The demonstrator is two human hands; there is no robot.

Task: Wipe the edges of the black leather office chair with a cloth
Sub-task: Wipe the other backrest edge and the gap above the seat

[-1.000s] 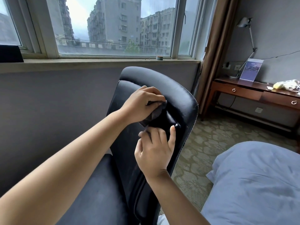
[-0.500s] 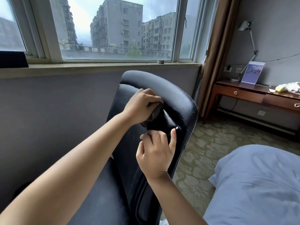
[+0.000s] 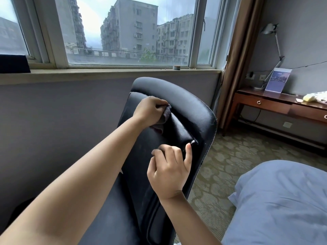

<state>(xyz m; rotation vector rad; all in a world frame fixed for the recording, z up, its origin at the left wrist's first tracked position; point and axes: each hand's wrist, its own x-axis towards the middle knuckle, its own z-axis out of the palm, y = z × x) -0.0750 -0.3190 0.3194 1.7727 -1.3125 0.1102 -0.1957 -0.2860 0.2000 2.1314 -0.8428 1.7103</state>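
Head view: black leather office chair with a curved padded backrest (image 3: pixel 191 110) stands in front of the person, back toward the window, turned so its right edge faces the bed. Left hand (image 3: pixel 150 110) has its grip closed around a bunched grey-mauve cloth (image 3: pixel 165 114), pressed into the seam between the inner back cushion and the outer rim, upper left part of the backrest. Right hand (image 3: pixel 169 167) sits lower and to the right; thumb (image 3: pixel 188 152) and curled fingers pinch the cushion's lower-right corner, apparently pulling it away from the rim to open the gap. Key relation: the seam's long axis runs diagonally from the cloth, down and to the right, ending at the right-hand pinch. So the unwiped stretch, as far as I can judge, lies between the two hands, and the left hand, holding the cloth, is the one placed to run it. Outer rim edge sits just beyond that seam, up and right. Writing: a blue upright card (image 3: pixel 277 80) on the wooden counter (image 3: pixel 272 103) at right carries print, too small to read. No brand visible on chair or cloth.
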